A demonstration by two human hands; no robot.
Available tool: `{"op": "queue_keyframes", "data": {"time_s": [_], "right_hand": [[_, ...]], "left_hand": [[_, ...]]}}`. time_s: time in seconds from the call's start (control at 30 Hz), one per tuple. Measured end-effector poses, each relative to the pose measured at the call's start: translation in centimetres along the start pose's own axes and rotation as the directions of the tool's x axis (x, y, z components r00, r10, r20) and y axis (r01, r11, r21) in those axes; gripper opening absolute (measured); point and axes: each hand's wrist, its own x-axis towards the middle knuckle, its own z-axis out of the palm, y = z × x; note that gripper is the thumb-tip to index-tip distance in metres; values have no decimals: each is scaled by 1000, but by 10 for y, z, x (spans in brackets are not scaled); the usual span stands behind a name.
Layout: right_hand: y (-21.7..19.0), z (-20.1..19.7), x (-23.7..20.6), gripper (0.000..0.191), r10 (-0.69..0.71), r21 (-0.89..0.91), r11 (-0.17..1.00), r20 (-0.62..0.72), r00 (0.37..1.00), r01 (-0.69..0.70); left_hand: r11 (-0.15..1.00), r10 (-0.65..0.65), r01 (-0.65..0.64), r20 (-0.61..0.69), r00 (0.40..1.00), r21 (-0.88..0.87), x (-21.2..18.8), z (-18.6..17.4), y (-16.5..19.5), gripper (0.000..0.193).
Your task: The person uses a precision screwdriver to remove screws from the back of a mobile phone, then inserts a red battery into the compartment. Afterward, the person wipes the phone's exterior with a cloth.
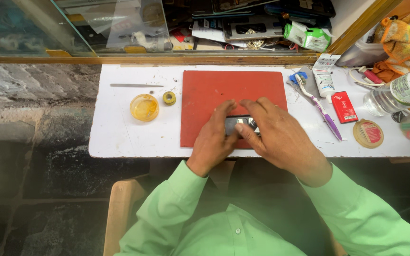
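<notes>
Two hands, mine: left hand [213, 138] and right hand [276, 135] curled around a small dark device [239, 125] on the red mat [214, 92]; yellow dish [144, 107] left of mat, toothbrush [320, 107] right.

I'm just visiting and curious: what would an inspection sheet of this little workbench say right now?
Surface: white table with a red mat lying flat on it.
Job's things: small dark device on the red mat, mostly covered by the hands.
Clutter: yellow round dish, small yellow tape roll and metal strip left of the mat; purple toothbrush, white tube, red packet, round tin and clear bottle to its right.
Grippers: left hand and right hand both rest on the device.
Cables: white cord near the bottle.
Surroundings: glass case behind the table; stone floor; wooden chair.
</notes>
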Motion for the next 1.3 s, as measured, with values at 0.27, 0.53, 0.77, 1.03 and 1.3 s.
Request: {"op": "queue_keyframes", "data": {"time_s": [0.27,0.53,0.77,1.03,1.3], "right_hand": [[3,-2,-4,51,55,70,996,110,992,-63],[6,0,1,35,192,-169,972,179,965,-162],[6,-1,-3,46,-3,-2,1000,48,999,3],[12,8,-15,31,2,181,984,-28,1000,3],[19,17,-44,23,151,299,949,-136,979,-105]], "left_hand": [[996,62,-65,-53,997,-61,6,-2,-17,57],[965,200,-223,164,966,136,-3,-37,-11,86],[994,82,-95,199,977,59,-1,-46,-4,73],[994,87,-97,173,981,54,-2,-44,-7,71],[993,98,-109,172,980,53,-3,-44,-7,69]]}}
